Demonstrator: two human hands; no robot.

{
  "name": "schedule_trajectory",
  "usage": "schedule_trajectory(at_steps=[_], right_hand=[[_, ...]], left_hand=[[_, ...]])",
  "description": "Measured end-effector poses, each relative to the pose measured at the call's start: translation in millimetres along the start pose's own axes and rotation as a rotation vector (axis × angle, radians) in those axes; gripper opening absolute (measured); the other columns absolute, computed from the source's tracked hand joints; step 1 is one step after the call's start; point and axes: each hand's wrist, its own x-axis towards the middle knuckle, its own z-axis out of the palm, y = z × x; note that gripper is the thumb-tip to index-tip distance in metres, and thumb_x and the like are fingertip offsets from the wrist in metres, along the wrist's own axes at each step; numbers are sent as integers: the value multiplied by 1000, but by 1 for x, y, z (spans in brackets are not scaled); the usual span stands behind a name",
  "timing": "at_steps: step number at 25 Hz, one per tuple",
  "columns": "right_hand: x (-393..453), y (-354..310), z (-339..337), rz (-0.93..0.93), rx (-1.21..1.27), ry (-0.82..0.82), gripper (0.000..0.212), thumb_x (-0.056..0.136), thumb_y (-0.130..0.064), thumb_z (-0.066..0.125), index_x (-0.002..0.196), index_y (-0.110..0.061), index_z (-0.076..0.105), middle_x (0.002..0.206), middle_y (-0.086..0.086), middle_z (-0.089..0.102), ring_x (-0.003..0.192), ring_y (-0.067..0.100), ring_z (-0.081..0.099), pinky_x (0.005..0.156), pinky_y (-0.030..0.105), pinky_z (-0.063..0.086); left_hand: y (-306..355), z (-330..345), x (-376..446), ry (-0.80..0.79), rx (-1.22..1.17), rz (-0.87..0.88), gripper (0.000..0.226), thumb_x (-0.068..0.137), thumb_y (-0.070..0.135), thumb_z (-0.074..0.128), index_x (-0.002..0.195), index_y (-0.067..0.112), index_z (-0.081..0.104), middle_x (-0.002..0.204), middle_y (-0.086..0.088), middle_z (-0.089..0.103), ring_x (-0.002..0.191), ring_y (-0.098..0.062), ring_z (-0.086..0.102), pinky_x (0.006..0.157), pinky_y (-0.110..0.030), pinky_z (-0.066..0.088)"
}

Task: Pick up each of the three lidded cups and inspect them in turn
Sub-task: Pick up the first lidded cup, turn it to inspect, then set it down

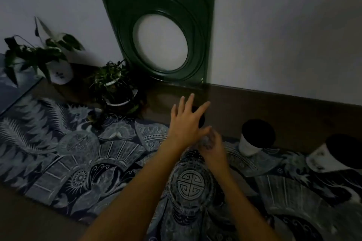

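Note:
Three white cups with black lids stand on a patterned blue cloth point(82, 162). The left cup point(202, 119) is mostly hidden behind my hands; only a slice of its dark lid shows. My left hand point(186, 121) is spread with straight fingers over that lid. My right hand point(212, 144) is lower and blurred, its fingers curled round the cup's pale body. The middle cup point(252, 143) and the right cup point(331, 154) stand untouched to the right, about a hand's width apart.
Two potted plants point(56, 58) point(115, 88) stand at the back left. A green square frame point(162, 33) with a round opening leans on the wall behind the cups. A bare brown tabletop point(274, 109) runs along the wall.

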Motion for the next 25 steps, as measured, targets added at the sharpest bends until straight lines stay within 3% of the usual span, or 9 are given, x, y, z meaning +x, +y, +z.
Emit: schedule_trajectory(at_steps=[3,6,8,11,14,17,19,21,25], right_hand=[[26,10,17,-32,0,-82,39,91,-5,65,126,-11,51,116,4,63,102,17,63,89,43,58],[42,13,35,-39,-186,16,44,86,-9,70,126,-9,52,107,-2,59,93,13,57,80,28,51],[47,10,43,-37,-183,4,44,84,-28,65,122,-9,52,102,-4,56,86,11,56,76,28,50],[50,18,47,-29,-132,-64,58,66,-53,59,110,-17,54,101,-1,64,87,16,64,73,40,56],[27,18,22,-69,-123,-103,61,65,-42,81,117,-29,53,114,-7,62,101,10,63,79,35,57],[-13,-1,-11,-161,-167,-175,72,67,-40,86,129,-33,50,124,-10,54,109,6,59,85,32,55],[-51,-31,-36,-233,-291,-148,76,63,-40,86,129,-36,48,117,-18,47,104,-2,53,80,22,50],[-94,-64,-57,-335,-449,-90,78,60,-53,80,128,-38,44,112,-15,46,98,1,52,77,20,47],[-190,-115,-79,-490,-756,-14,83,66,-70,65,137,-38,37,115,-6,47,85,8,54,64,22,52]], left_hand=[[-4,11,9,-55,84,-7,80,86,61,60,154,42,24,167,-14,16,154,-42,9,119,-63,17],[-11,16,11,-35,84,-19,70,88,48,62,151,37,34,157,-16,35,143,-44,32,111,-58,37],[-16,16,10,-25,73,-27,64,88,45,63,147,35,40,148,-15,43,133,-42,41,102,-56,46],[-24,13,3,-10,-24,-84,60,86,45,63,142,34,44,140,-12,46,123,-40,46,96,-53,50],[-26,3,-16,-8,-222,-149,57,86,43,64,139,35,46,135,-10,47,117,-35,47,94,-47,49],[-16,-20,-46,-35,-515,-195,47,85,45,63,130,41,49,123,-4,50,107,-26,53,87,-40,51],[-6,-47,-71,-49,-762,-223,35,88,45,61,122,38,54,114,-4,55,97,-22,60,77,-33,52],[9,-74,-97,-63,-981,-257,22,96,43,57,116,32,60,106,-4,62,87,-17,64,69,-30,52],[46,-118,-165,13,-1226,-256,46,96,53,31,108,31,70,109,4,72,96,-10,68,79,-36,56]])
